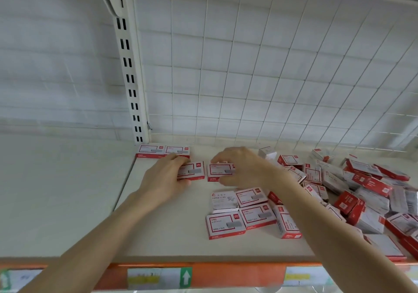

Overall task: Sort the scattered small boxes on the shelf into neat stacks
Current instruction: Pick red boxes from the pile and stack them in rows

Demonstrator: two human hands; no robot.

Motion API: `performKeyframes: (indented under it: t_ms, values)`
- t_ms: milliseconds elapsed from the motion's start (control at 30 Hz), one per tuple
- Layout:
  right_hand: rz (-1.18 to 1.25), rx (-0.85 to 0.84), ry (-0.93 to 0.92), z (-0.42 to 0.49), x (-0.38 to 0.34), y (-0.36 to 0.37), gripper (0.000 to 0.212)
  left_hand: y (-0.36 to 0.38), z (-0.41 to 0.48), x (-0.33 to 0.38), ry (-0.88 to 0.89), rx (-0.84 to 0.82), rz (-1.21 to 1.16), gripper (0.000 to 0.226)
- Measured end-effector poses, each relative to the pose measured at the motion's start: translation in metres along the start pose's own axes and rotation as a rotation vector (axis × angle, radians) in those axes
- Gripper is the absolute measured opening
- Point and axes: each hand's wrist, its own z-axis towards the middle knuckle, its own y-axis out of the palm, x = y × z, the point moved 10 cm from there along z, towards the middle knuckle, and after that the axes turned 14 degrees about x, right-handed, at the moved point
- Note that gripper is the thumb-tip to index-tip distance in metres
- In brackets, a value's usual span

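Observation:
Small red-and-white boxes lie on a white shelf [172,231]. My left hand [164,178] grips one box [192,171] from its left end. My right hand [242,167] grips a second box [220,171] right beside it, fingers over its far edge and thumb at its near edge. Both boxes lie flat on the shelf with a narrow gap between them. Two boxes [164,151] sit side by side at the back left corner. A flat group of boxes [241,213] lies nearer to me. A loose heap of boxes [352,191] covers the right side.
A wire grid back panel [271,77] rises behind the shelf. A slotted white upright [130,77] stands at the back left. An orange price rail [226,274] with labels runs along the front edge. A second shelf [56,191] adjoins on the left.

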Motion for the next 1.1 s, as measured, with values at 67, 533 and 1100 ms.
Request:
performKeyframes:
  t_ms: [67,533,1100]
  values:
    - [-0.004,0.016,-0.019,0.016,-0.011,0.006,0.046,-0.006,0.001,-0.015,-0.033,0.002,0.009,0.052]
    - [-0.033,0.061,0.058,0.083,-0.029,0.043,0.031,-0.035,0.048,-0.109,-0.172,0.048,0.091,0.042]
    - [-0.003,0.03,0.102,0.086,-0.031,0.06,0.03,-0.014,0.065,-0.107,-0.078,-0.006,0.043,0.052]
